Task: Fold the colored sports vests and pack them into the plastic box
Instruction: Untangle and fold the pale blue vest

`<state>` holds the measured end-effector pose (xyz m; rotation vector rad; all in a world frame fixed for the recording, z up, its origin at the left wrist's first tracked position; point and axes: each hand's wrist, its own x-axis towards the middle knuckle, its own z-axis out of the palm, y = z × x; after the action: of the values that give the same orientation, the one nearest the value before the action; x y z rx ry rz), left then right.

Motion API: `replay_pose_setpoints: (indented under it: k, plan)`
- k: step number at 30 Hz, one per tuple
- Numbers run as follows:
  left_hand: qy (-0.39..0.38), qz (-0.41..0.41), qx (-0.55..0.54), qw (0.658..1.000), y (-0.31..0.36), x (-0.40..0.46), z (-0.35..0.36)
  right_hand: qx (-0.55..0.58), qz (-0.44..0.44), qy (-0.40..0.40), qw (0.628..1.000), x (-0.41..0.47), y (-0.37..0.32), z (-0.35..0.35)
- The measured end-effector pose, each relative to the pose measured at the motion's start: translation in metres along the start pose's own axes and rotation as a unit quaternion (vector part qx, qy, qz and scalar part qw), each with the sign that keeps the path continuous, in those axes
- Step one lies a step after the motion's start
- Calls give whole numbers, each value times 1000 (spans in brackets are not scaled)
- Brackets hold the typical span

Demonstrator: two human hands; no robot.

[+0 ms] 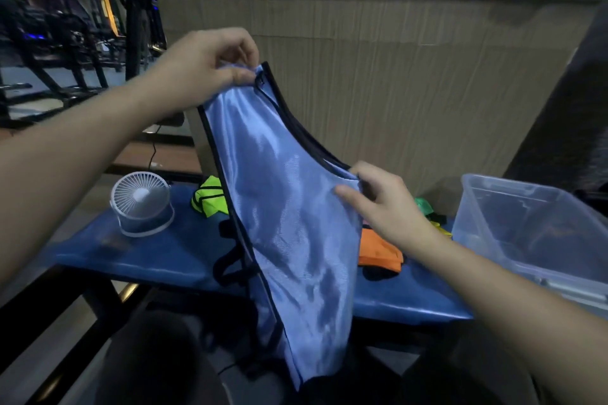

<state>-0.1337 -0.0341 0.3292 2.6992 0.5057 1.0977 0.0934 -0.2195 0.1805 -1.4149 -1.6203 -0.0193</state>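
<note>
Head view: both hands' grip pinches blue vest, which hides orange vest partly.

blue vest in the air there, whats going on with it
A person is holding up a blue vest over a blue table. The left hand pinches its top corner, and the right hand grips the edge lower down. It is not folded yet. A neon green vest and an orange vest lie on the table beside a small white fan. The clear plastic box at right looks empty.
</note>
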Motion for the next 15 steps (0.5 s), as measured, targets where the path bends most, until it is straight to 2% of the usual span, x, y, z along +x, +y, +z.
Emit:
replay_pose_setpoints:
  k: [5,10,15]
  plan:
    - [17,-8,31,999,-4,36,-7,93,75,-15,993,48,11,-10]
    - [13,-8,33,999,-21,68,-5,93,142,-71,983,91,23,-12]
    - [5,-17,22,1000,-36,83,-5,73,182,-87,977,106,28,-11]
